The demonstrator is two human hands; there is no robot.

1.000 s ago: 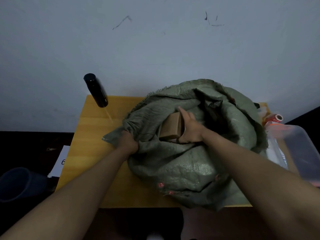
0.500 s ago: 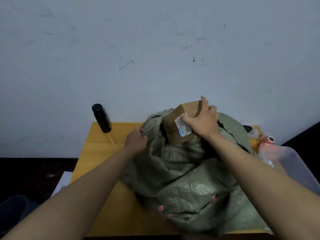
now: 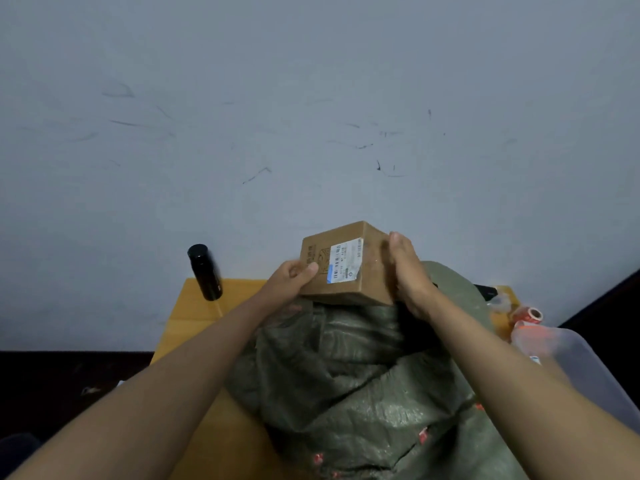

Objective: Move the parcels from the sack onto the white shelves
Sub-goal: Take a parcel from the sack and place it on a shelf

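While both hands hold it, the box (image 3: pixel 341 268) sits in the air just above the mouth of the sack (image 3: pixel 363 382), clear of the fabric on its far and upper sides. The left hand (image 3: pixel 289 284) grips the box's left edge, thumb laid on the front face and fingers curled behind. The right hand (image 3: pixel 407 271) presses flat against the box's right face with fingers straight, fingertips reaching the top right corner. The box is tilted, its upper corner leaning toward the wall (image 3: pixel 311 116). A white label (image 3: pixel 344 260) with barcodes lies on the front face, near the right edge.

The sack is green woven fabric, slumped and creased, covering most of the desk (image 3: pixel 194 320). Its mouth lies directly below the box; the sack's inside is dark and its contents cannot be told.

Left of the sack, a strip of bare yellow desk runs to the left edge. A black bottle (image 3: pixel 205 272) stands at the far left corner of the desk, well apart from the sack and close to the wall.

Right of the sack, a clear plastic bin (image 3: pixel 588 368) stands beside it, and a red and white roll (image 3: pixel 528 315) sits at the bin's far end. A small black item (image 3: pixel 485 292) shows behind the sack's right shoulder; what it is cannot be told.

Above the box, only plain wall shows. Beyond the desk's left edge the floor is dark.
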